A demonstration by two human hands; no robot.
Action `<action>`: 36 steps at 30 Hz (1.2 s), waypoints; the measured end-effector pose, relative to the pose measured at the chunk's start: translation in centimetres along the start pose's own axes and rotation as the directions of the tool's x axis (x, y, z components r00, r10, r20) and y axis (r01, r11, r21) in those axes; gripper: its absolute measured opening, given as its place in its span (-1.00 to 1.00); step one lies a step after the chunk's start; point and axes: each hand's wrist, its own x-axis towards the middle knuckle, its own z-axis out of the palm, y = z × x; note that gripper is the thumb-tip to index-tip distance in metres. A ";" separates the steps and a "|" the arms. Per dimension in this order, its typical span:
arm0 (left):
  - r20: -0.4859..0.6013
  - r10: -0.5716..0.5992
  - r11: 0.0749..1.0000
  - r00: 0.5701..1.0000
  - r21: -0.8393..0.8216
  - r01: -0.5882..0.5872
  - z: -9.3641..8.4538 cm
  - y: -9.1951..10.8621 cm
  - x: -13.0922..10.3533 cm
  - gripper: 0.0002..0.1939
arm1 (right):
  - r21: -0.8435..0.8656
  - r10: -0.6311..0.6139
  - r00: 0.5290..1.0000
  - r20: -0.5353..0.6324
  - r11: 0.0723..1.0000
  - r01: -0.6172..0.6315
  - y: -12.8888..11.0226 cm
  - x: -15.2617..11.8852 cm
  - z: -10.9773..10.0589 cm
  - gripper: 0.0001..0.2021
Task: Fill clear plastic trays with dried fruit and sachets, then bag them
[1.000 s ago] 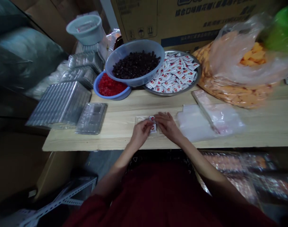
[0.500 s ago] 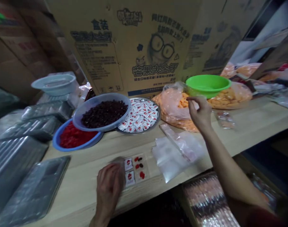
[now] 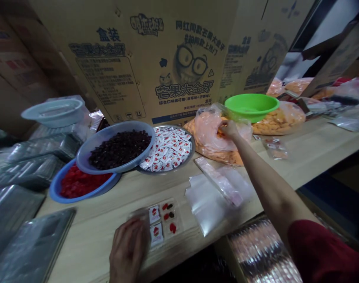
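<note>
My left hand (image 3: pixel 129 247) is curled and blurred over the left side of a clear plastic tray (image 3: pixel 177 218); its fingertips and whatever they hold are hidden. White printed sachets (image 3: pixel 156 234) and small red and dark pieces (image 3: pixel 167 215) lie in the tray's compartments. At the mouth of a clear bag (image 3: pixel 207 131) of orange pieces, my right hand (image 3: pixel 229 129) has its fingers drawn together; I cannot make out what is between them.
Left of centre, a bowl of dark pieces (image 3: pixel 120 151) overlaps a blue bowl (image 3: pixel 54 188) of red pieces and a round tray (image 3: pixel 193 153) of sachets. A green basin (image 3: pixel 251 106) rests behind. Clear film bags (image 3: pixel 207 204) lie mid-table; stacked plastic trays (image 3: pixel 35 243) stand left.
My right hand has gone from above the bag, near the green basin, down and left to the bag's mouth. My left hand stays at the tray; the whole view has shifted.
</note>
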 end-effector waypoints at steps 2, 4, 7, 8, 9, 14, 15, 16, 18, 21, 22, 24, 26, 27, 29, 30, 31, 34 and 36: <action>0.010 -0.022 1.000 1.000 -0.011 0.022 -0.2 -0.2 0.1 -0.80 | 0.095 0.076 0.997 -0.033 0.993 -0.072 0.8 -0.1 -1.4 -0.88; 0.024 -0.037 0.999 0.999 -0.024 0.038 -0.2 -0.1 0.3 -0.80 | 0.196 0.138 0.989 -0.047 0.972 -0.127 1.2 -0.3 -2.6 -0.93; 0.010 -0.049 0.998 0.999 -0.035 0.049 -0.2 0.3 0.7 -0.81 | 0.336 0.185 0.983 -0.015 0.927 -0.169 1.4 -0.9 -3.6 -0.92; 0.003 -0.052 0.998 0.999 -0.037 0.052 -0.2 0.4 0.8 -0.81 | 0.375 0.187 0.982 0.007 0.910 -0.176 1.3 -1.1 -3.8 -0.90; -0.005 -0.051 0.998 0.999 -0.038 0.051 -0.2 0.5 1.0 -0.81 | 0.405 0.188 0.982 0.030 0.896 -0.184 1.3 -1.4 -4.0 -0.87; 0.007 -0.061 0.997 0.998 -0.050 0.061 0.0 0.7 1.4 -0.82 | 0.362 0.267 0.962 0.064 0.892 -0.272 0.9 -1.2 -3.7 -0.86; 0.016 -0.066 0.996 0.998 -0.056 0.067 0.0 0.8 1.4 -0.82 | 0.328 0.286 0.957 0.055 0.900 -0.288 0.8 -0.9 -3.4 -0.89; 0.022 -0.070 0.996 0.997 -0.060 0.071 0.0 0.9 1.4 -0.81 | 0.295 0.302 0.952 0.046 0.907 -0.302 0.6 -0.5 -2.9 -0.91; 0.029 -0.073 0.995 0.997 -0.062 0.075 0.0 1.0 1.4 -0.81 | 0.241 0.334 0.942 0.033 0.912 -0.332 0.3 0.3 -1.7 -0.90; 0.038 -0.096 0.994 0.995 -0.039 0.098 -0.1 0.8 1.1 -0.80 | 0.207 0.380 0.925 0.007 0.904 -0.374 -0.1 1.2 0.5 -0.84; 0.040 -0.102 0.994 0.994 -0.032 0.103 -0.2 0.6 0.9 -0.80 | 0.210 0.395 0.919 -0.010 0.899 -0.384 -0.1 1.4 1.2 -0.83; 0.035 -0.109 0.994 0.993 -0.015 0.110 -0.4 -0.1 0.5 -0.79 | 0.234 0.426 0.903 -0.055 0.885 -0.403 -0.1 1.6 2.4 -0.81; 0.026 -0.114 0.993 0.993 -0.007 0.114 -0.6 -0.7 0.0 -0.79 | 0.277 0.458 0.883 -0.104 0.866 -0.417 0.1 1.6 2.7 -0.81; 0.025 -0.124 0.992 0.992 -0.008 0.124 -0.7 -0.9 -0.2 -0.79 | 0.304 0.470 0.874 -0.127 0.857 -0.416 0.2 1.6 2.4 -0.80; 0.031 -0.152 0.988 0.988 -0.017 0.153 -0.8 -1.1 -0.4 -0.80 | 0.367 0.477 0.861 -0.178 0.844 -0.392 0.4 1.2 1.1 -0.78; 0.037 -0.167 0.985 0.985 -0.025 0.168 -0.8 -1.2 -0.3 -0.81 | 0.402 0.474 0.857 -0.202 0.838 -0.369 0.4 0.9 0.0 -0.77; 0.041 -0.178 0.983 0.983 -0.034 0.179 -0.7 -1.2 -0.3 -0.81 | 0.433 0.470 0.854 -0.223 0.833 -0.345 0.5 0.4 -1.3 -0.77; 0.029 -0.190 0.978 0.981 -0.080 0.191 -0.3 -0.9 0.6 -0.82 | 0.537 0.463 0.852 -0.242 0.796 -0.280 0.3 -2.5 -5.4 -0.79; 0.020 -0.204 0.968 0.979 -0.143 0.205 0.1 0.1 1.6 -0.82 | 0.677 0.447 0.877 -0.174 0.701 -0.223 -0.4 -5.7 -7.2 -0.80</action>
